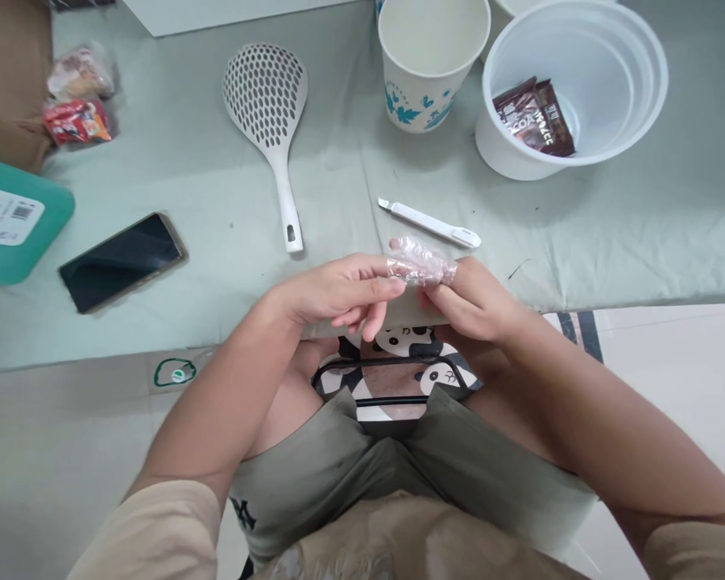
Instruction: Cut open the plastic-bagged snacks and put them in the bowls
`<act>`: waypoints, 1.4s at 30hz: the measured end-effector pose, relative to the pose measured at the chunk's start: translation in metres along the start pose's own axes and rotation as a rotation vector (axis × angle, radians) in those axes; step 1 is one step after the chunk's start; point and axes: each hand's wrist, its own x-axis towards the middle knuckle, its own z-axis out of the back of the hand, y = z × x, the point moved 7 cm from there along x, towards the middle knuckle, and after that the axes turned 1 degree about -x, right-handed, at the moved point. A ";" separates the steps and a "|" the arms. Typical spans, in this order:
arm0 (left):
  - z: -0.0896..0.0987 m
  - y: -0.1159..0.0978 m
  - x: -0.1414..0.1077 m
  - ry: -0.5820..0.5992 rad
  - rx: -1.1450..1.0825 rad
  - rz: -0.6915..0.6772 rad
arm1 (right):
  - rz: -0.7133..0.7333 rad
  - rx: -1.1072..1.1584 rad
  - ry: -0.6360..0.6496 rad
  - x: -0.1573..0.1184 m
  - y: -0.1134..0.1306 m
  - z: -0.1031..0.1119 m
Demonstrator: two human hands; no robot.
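A crinkled piece of transparent plastic film [423, 262] stretches between my hands, just over the table's near edge. My left hand [347, 296] pinches its left end between thumb and index finger, the other fingers loosely curled below. The right end is in my right hand [474, 300], whose fingers are closed and wrapped around it, with some fingertips hidden by the film. Right behind the film lies a white utility knife [428, 223] with a short bit of blade showing at its left tip.
A white slotted skimmer [269, 101], a phone [122, 262] and a green container [21, 221] are on the left. Wrapped snacks [78, 121] lie behind them. At the back right stand a paper cup [423, 97] and a white tub [513, 153] holding brown sachets [535, 117].
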 end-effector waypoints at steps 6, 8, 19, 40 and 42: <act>0.007 -0.006 0.000 -0.080 0.021 -0.145 | -0.130 0.265 0.108 -0.001 -0.004 -0.003; 0.009 -0.006 0.001 -0.125 0.046 -0.168 | -0.130 0.363 0.151 -0.002 -0.002 -0.005; 0.024 -0.014 0.008 -0.408 0.074 -0.428 | -0.066 0.462 0.097 -0.001 0.000 -0.006; 0.035 -0.005 0.015 -0.400 -0.264 -0.358 | 0.053 0.226 -0.586 -0.009 -0.008 0.032; 0.032 -0.004 0.016 -0.367 -0.264 -0.334 | 0.059 0.207 -0.588 -0.008 -0.008 0.033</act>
